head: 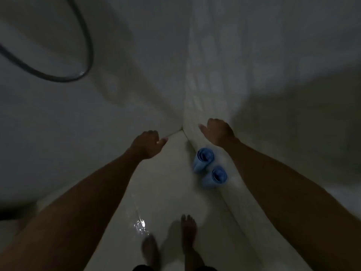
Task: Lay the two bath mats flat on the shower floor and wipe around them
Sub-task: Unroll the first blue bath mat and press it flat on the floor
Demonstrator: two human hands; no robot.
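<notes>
Two rolled mats (210, 167) upright against wall (244, 173), axes vertical.

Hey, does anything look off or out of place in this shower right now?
Yes. Both blue mats are rolled up on end against the right wall, not flat. A wet patch glints on the floor near the feet. Neither hand holds anything.
</notes>
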